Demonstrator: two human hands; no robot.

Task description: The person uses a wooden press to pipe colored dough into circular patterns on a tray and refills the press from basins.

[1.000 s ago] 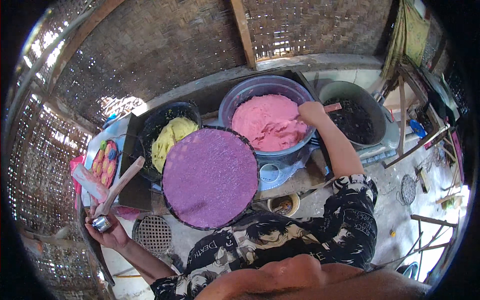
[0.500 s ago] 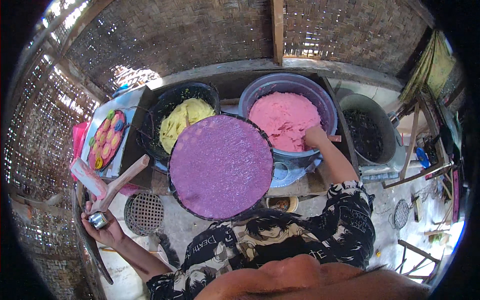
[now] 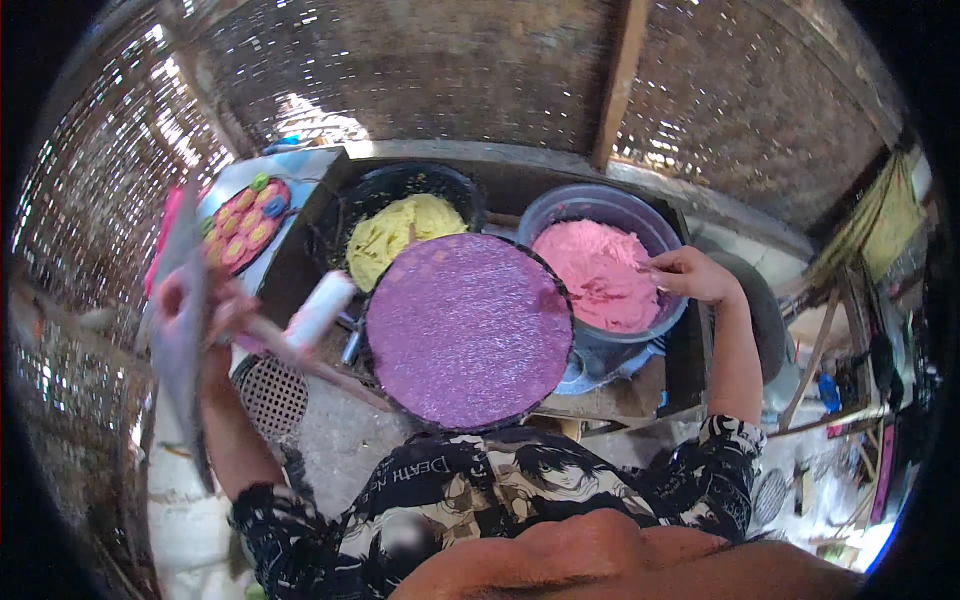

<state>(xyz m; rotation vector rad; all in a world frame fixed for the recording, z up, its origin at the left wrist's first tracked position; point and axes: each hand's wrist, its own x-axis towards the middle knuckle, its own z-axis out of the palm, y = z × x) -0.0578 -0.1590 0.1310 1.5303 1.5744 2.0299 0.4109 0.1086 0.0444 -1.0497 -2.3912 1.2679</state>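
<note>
On the left my left hand (image 3: 208, 312), blurred by motion, is closed around a T-shaped wooden press (image 3: 345, 378). The press has a pale cylinder (image 3: 322, 308) with pink smears. A thin grey panel (image 3: 182, 345), seen nearly edge-on, stands against that hand; whether I hold it too, I cannot tell. My right hand (image 3: 698, 277) is at the right rim of a grey-blue tub (image 3: 545, 208), fingertips pinched together at the pink dough (image 3: 600, 275). What lies between them is hidden. In front of my body a dark-rimmed round tray carries a flat purple sheet (image 3: 470, 330).
A black basin (image 3: 462, 190) of yellow dough (image 3: 400, 235) stands left of the tub. Further left, a pink plate of small coloured shapes (image 3: 245, 225) lies on a box. A perforated basket (image 3: 272, 398) sits below. A large grey pot (image 3: 755, 300) stands at the right.
My right hand has risen out of the pink dough to the tub's rim. My left hand has moved up, and the press has swung round so its arm points right and downward. The view has shifted.
</note>
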